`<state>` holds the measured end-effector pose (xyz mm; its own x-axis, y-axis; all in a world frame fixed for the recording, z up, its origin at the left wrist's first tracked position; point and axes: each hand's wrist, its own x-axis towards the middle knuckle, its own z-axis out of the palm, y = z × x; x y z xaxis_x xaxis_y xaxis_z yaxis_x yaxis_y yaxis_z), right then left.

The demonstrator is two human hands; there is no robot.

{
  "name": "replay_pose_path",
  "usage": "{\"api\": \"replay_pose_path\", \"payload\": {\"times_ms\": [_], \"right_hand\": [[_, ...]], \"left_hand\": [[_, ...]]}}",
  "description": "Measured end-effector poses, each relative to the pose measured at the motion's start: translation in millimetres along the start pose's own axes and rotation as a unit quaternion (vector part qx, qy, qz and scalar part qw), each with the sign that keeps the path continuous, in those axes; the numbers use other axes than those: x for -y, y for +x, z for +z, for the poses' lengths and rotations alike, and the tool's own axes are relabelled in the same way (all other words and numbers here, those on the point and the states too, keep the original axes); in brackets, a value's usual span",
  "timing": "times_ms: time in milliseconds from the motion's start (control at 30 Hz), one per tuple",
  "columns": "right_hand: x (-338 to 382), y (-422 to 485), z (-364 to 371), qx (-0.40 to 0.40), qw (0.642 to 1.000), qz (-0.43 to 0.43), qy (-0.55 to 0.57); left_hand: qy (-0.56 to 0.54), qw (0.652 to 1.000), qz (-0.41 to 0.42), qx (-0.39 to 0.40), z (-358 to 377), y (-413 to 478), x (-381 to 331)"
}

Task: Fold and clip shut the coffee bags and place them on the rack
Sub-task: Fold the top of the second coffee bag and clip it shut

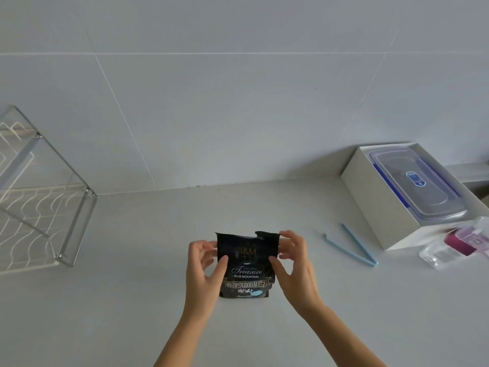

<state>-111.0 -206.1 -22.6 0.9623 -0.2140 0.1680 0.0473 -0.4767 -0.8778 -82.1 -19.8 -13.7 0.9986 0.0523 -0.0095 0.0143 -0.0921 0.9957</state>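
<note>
Head view: the black foil coffee bag (247, 268) stands upright on the pale grey surface (132, 300), at the centre, directly in front of the person. The left hand (202, 271) pinches the bag's upper left edge between the thumb and curled fingers (209, 245). The right hand (296, 266) pinches the upper right corner in the same way. This two-sided hold keeps the bag vertical, so the contents presumably settle low and the top can be flattened for folding. The top edge is uneven and not yet folded. The light blue plastic sealing clip (354, 245) lies open in a V on the surface near the right hand, probably placed for quick pick-up after the fold. The white wire rack with a metal frame (39, 197) stands well apart at the left. At the right, a white cardboard box (370, 197) holds a clear plastic lidded container with blue latches (415, 181); its contents cannot be determined. Just beside the box lies a transparent packet (455, 245) with a magenta item inside.
</note>
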Motion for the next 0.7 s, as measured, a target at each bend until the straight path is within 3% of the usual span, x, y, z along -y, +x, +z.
{"api": "replay_pose_path", "payload": {"times_ms": [100, 200, 333, 467, 633, 700], "right_hand": [[0, 0, -4, -0.019, 0.999, -0.025, -0.012], [4, 4, -7, 0.028, 0.997, -0.065, -0.031], [3, 4, -9, 0.112, 0.993, -0.018, -0.015], [-2, 3, -10, 0.12, 0.993, 0.018, 0.008], [-12, -3, -6, 0.112, 0.993, 0.028, -0.009], [-15, -3, 0, 0.107, 0.992, 0.064, 0.025]], "left_hand": [[0.015, 0.999, 0.026, 0.039, 2, 1, -5], [0.049, 0.995, 0.032, 0.086, 2, 3, -6], [0.074, 0.988, -0.004, 0.134, -3, 5, -4], [0.078, 0.976, -0.052, 0.195, -11, 3, 3], [0.176, 0.977, 0.01, 0.119, -10, 4, 12], [0.161, 0.981, -0.016, 0.107, -8, 3, 19]]}}
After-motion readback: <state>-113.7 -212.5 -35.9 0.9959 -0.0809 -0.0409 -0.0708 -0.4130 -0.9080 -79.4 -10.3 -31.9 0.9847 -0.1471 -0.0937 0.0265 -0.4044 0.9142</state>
